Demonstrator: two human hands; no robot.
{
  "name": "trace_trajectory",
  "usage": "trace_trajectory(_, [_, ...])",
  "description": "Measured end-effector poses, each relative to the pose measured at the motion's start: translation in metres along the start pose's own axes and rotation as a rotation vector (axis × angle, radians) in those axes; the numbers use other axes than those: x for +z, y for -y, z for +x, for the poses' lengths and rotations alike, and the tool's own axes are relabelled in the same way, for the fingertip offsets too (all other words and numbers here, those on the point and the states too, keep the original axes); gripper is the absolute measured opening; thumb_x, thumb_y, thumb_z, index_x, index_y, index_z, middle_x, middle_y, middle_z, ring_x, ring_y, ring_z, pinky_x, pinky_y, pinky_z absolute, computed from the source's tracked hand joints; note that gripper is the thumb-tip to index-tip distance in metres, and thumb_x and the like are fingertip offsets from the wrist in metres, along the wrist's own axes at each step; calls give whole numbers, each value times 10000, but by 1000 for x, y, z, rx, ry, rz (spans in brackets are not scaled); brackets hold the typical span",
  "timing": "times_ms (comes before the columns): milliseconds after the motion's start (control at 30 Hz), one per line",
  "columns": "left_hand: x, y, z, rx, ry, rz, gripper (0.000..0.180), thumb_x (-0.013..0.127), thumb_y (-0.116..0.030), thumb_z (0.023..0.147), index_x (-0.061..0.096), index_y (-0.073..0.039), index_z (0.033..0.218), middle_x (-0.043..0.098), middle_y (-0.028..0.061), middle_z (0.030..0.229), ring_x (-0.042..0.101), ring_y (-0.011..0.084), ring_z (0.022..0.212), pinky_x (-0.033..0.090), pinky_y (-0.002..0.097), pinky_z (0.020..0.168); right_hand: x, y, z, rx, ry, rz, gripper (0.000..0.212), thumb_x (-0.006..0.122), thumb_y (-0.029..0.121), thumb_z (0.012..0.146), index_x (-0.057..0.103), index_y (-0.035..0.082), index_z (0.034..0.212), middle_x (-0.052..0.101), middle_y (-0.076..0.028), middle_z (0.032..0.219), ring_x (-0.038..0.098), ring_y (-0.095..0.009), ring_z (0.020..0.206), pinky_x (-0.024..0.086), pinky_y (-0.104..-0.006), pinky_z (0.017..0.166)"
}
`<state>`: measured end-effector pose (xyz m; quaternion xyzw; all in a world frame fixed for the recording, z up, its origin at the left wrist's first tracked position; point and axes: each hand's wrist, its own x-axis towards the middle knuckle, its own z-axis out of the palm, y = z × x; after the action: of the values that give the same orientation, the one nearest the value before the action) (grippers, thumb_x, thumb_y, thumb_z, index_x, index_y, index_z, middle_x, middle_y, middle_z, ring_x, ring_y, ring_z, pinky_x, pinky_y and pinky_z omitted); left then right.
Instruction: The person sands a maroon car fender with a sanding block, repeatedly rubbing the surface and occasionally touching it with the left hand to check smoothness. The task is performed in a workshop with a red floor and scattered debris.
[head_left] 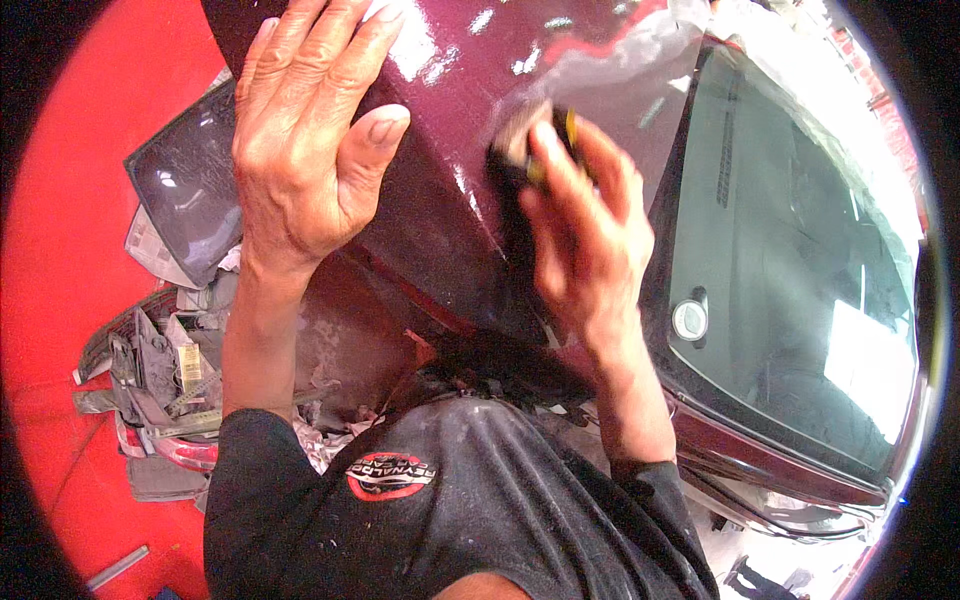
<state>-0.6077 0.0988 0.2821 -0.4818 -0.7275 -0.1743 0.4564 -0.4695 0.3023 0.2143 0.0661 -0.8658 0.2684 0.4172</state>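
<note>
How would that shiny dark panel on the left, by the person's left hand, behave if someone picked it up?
The dark panel is probably stiff, since its broad sheet shows no sag. Its glossy reflections suggest a slippery surface. It looks like glass, so it may well be fragile.

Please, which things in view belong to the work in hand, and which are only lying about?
In use:
right hand, gripping a blurred black-and-yellow tool
maroon car panel beneath it
left hand, open

Lying about:
dark glossy sheet
heap of mixed parts
thin strip on the red floor
</note>
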Motion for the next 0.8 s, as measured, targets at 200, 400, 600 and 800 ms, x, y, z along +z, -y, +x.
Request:
trace_trajectory(200, [-6,-3,-2,-18,47,71,673,349,-523,1098,696,25,1278,656,217,1361,526,400,1395,349,511,1186,-1,10,-3,33,4,-18,520,745,73,895,633,121,1400,592,-213,1356,594,-393,1193,494,-470,1011])
trace_trajectory(400, [2,1,-3,5,-4,8,583,363,-456,1111,673,-35,1367,622,160,1450,479,342,1457,305,486,1215,3,-3,25,81,-37,-31,459,732,79,900,662,116,1352,601,-210,1336,590,-415,1159,493,-469,988])
trace_trajectory(600, [3,-1,-1,51,-17,18,572,352,-441,1116,667,-40,1377,608,160,1467,471,348,1460,297,482,1222,3,14,-7,3,-61,21,488,749,101,881,653,130,1358,603,-223,1310,615,-407,1114,503,-474,961])
trace_trajectory(800, [-5,-6,1,117,118,126,548,436,-470,1088,648,-77,1405,572,158,1506,432,346,1483,298,494,1220,-5,-17,17,121,-243,53,341,738,125,926,726,86,1264,701,-186,1228,694,-329,1128,531,-391,993])
